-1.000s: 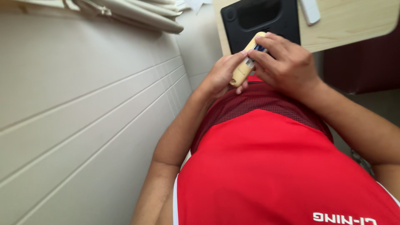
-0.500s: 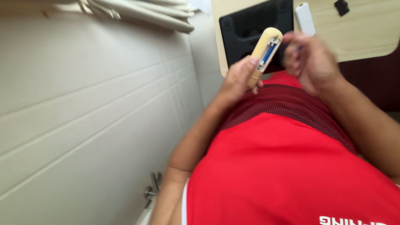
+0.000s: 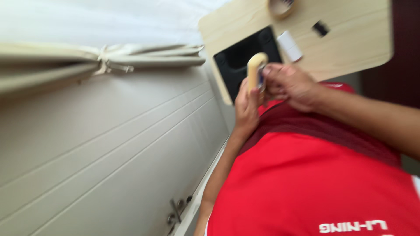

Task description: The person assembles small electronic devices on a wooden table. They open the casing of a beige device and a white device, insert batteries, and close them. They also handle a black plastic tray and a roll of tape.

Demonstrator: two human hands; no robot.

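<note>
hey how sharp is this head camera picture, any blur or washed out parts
Head view: soft overall with motion blur, most on the tied curtain and wall panels; the left hand, right hand and the beige object they hold are smeared; top left is washed out by bright light; the wooden table is evenly lit.

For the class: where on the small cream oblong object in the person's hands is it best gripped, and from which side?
Probably the lower half of the cream oblong object, from behind, as the left hand has it. It stands upright, and the right hand works at its blue-marked face, which should stay uncovered.
</note>
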